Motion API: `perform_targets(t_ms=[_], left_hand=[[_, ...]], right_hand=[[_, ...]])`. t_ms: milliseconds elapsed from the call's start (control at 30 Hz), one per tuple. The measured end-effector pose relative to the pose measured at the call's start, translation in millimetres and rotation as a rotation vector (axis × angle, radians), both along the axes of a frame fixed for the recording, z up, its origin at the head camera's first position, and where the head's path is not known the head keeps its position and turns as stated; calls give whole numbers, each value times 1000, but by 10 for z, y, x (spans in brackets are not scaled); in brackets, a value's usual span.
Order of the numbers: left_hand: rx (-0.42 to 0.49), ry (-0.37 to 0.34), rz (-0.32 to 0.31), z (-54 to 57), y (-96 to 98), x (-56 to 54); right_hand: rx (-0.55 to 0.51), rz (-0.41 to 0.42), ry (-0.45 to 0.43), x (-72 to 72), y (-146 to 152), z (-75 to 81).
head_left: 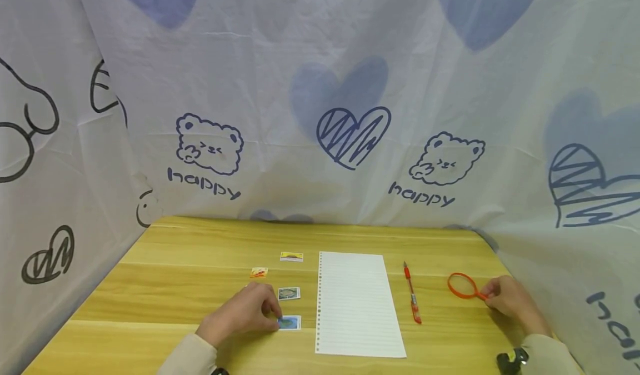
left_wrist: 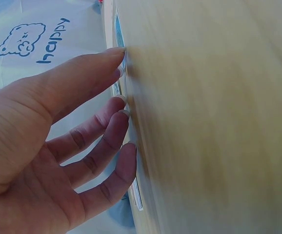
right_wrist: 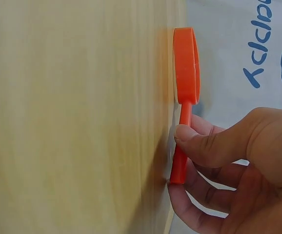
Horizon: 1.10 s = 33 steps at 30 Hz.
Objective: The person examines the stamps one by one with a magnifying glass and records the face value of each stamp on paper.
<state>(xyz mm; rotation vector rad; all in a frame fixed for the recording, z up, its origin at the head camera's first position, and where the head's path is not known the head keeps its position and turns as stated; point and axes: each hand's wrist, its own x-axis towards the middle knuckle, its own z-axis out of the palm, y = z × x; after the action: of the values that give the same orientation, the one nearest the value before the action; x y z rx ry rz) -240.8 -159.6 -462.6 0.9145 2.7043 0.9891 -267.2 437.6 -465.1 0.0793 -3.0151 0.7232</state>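
Note:
A small blue postage stamp (head_left: 291, 323) lies on the table left of the lined sheet. My left hand (head_left: 250, 310) has thumb and forefinger pinched at the stamp's left edge; in the left wrist view these fingertips (left_wrist: 117, 54) meet at the tabletop, with the blue stamp (left_wrist: 119, 31) just past them. At the right, a red magnifying glass (head_left: 462, 285) has its handle between the thumb and fingers of my right hand (head_left: 511, 300). The right wrist view shows the thumb along the red handle (right_wrist: 179, 165), its round frame tilted close over the table.
Above the blue stamp lie a green stamp (head_left: 289, 293), an orange-and-yellow stamp (head_left: 259, 273) and a yellow stamp (head_left: 291, 256). A punched lined sheet (head_left: 357, 308) occupies the middle, with a red pen (head_left: 413, 294) to its right. A printed cloth (head_left: 280, 86) hangs around the table.

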Motion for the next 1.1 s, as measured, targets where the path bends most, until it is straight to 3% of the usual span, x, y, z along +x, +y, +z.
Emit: perform_targets(t_ms=[1100], left_hand=[[-2, -7, -8, 11, -1, 2]], right_hand=[[-30, 8, -56, 18, 5, 10]])
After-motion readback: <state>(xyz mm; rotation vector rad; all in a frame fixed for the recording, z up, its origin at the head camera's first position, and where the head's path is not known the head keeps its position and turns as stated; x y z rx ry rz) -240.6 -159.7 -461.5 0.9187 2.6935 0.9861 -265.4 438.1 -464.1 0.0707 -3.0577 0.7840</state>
